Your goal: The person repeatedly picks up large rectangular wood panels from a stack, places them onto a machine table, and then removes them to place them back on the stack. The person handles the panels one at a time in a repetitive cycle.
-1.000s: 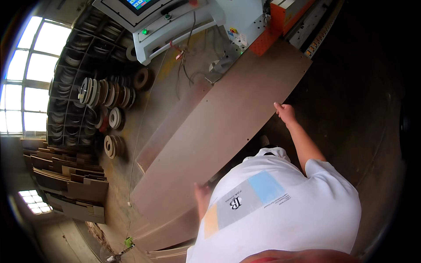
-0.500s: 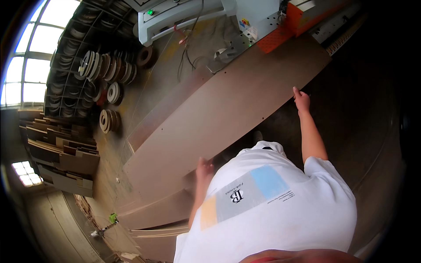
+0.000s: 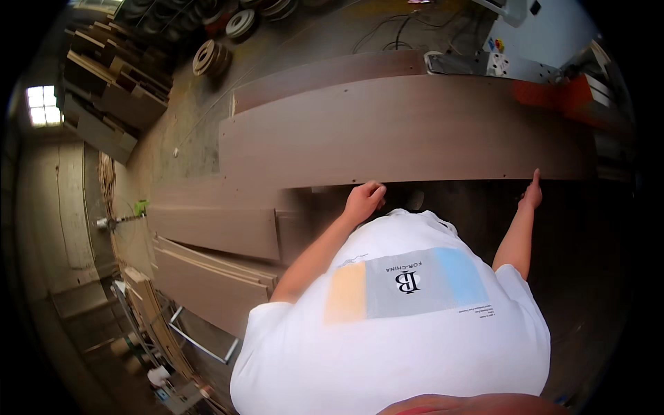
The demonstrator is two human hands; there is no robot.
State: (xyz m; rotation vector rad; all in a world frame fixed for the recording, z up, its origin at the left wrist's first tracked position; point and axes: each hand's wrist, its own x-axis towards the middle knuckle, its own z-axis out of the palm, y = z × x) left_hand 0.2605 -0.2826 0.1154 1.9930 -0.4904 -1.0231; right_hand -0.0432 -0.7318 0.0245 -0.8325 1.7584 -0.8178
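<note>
A long brown wood panel (image 3: 415, 128) with small dark holes along its edges lies across in front of me. At the panel's near edge my right hand (image 3: 531, 195) grips it, thumb up at the rim and fingers below. My left hand (image 3: 364, 201) is curled closed against the same edge, nearer the middle. What its fingers hold, if anything, is hidden. The panel's right end reaches an orange machine part (image 3: 577, 100). Behind the panel's far edge shows a narrower brown board (image 3: 332, 70).
Stacked brown boards (image 3: 214, 277) stand close at my left. More upright panels (image 3: 117, 83) lean at the far left. Rolls of edge banding (image 3: 211, 59) sit on the floor beyond. A pale machine (image 3: 532, 38) stands at the far right, with cables (image 3: 398, 34) beside it.
My view has turned, so the panel now lies nearly level across it. My left hand has come forward and right along the near edge. The right hand remains at that edge.
</note>
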